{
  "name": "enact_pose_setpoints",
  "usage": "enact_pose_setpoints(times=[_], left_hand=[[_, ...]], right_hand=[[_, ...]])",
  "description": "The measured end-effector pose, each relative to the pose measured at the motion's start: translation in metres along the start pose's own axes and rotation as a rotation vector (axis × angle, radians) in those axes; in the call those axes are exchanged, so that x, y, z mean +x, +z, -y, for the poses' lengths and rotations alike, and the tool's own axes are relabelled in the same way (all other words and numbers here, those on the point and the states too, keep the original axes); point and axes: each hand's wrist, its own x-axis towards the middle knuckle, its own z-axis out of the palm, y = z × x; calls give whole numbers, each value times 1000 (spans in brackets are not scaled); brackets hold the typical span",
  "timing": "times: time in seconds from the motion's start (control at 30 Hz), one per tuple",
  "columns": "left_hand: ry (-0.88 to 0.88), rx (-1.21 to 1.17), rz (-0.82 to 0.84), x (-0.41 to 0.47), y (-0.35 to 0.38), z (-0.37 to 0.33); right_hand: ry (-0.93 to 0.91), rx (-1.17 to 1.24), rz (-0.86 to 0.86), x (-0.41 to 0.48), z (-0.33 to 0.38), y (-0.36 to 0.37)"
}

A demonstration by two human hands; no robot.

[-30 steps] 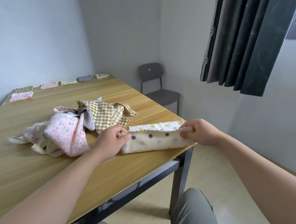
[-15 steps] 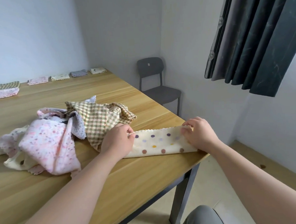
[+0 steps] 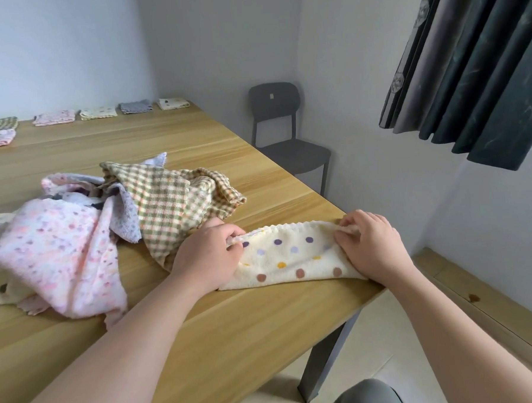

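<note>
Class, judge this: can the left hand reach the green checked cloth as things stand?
Probably yes: the left hand lies right against the checked cloth, nothing between them, though it now pinches the dotted cloth.

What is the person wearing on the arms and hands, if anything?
Nothing that shows. The left hand and the right hand are bare, with no glove, ring or watch in view. Both forearms are bare too; no sleeve appears before the picture's edge.
</note>
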Motion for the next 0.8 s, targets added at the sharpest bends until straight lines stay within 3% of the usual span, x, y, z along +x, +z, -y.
enact_pose_setpoints(times=[0.3,0.5,0.8], left_hand=[[-33,-448,-119,-12,-12,1],[-49,-578,-73,-15,-14,4],[-89,-712,-95,-14,-14,6]], right_hand=[[35,616,11,-13,0,-25],[58,684,125,-15,-4,-31],[95,626,111,-12,-2,-31]])
